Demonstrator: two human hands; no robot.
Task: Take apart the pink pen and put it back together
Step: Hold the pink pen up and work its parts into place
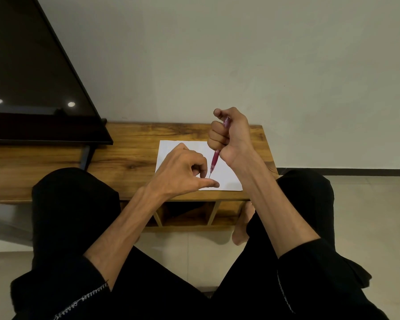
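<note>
My right hand (230, 135) is closed in a fist around the pink pen (215, 160), which stands almost upright over a white sheet of paper (171, 148). The pen's thin tip points down toward the sheet. Its upper end shows pink between my fingers at the top of the fist. My left hand (183, 172) hovers just left of the pen tip, thumb stretched out under it and fingers curled. I cannot see anything held in it.
The paper lies on a low wooden table (129, 144) with open shelves below. A dark television screen (32, 77) stands at the table's left end. My knees in black trousers flank the table, and one bare foot (241, 225) rests on the tiled floor.
</note>
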